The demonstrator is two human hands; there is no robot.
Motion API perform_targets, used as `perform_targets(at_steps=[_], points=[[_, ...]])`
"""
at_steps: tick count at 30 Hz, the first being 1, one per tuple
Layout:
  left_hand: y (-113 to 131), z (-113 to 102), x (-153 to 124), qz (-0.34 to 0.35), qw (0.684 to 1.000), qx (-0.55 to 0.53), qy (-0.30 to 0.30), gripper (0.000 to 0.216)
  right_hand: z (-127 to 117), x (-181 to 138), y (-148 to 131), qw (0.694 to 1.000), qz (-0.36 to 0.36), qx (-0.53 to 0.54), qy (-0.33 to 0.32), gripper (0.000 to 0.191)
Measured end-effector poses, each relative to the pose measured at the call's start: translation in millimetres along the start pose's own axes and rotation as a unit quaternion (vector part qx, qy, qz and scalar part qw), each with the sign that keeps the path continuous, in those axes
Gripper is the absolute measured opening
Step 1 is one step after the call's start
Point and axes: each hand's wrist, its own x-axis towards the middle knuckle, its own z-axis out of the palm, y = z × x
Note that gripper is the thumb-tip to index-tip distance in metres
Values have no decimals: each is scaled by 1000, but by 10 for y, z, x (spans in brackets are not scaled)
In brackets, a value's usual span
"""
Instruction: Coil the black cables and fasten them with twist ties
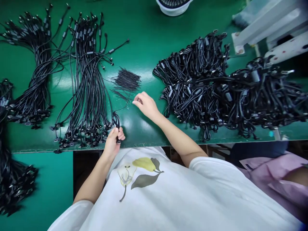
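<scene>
My left hand (113, 140) is closed around a folded black cable (116, 121) at the near edge of the green table (141, 38). My right hand (145, 104) reaches out over the table with fingers curled, fingertips pinched at a thin black twist tie beside a small pile of twist ties (126, 81). Whether the tie is lifted I cannot tell. Straight black cables (88, 93) lie in a row just left of my left hand.
A big heap of coiled, tied cables (216, 86) fills the table's right side. More cable bundles (36, 73) lie at far left. A white fan base (173, 6) stands at the back; a white frame (269, 29) at back right. Someone in pink (276, 173) sits at right.
</scene>
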Motion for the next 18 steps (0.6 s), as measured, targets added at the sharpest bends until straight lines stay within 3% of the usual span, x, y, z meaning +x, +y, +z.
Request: perform_targets(at_steps=[2, 4, 8, 12, 14, 18], points=[[40, -6, 30, 14, 1000, -1, -2, 34, -27, 204, 125, 988, -38, -148, 23, 14], [70, 2, 36, 21, 1000, 5, -14, 33, 8, 397, 177, 969, -81, -233, -23, 20], [121, 2, -2, 33, 999, 8, 2, 37, 67, 645, 171, 932, -127, -324, -104, 23], [160, -6, -32, 40, 999, -4, 20, 35, -11, 673, 166, 887, -178, -403, -141, 27], [171, 21, -33, 47, 999, -12, 13, 33, -59, 604, 132, 892, -180, -396, -123, 25], [199, 148, 5, 62, 998, -10, -20, 36, -28, 267, -71, 939, -176, -285, -75, 16]])
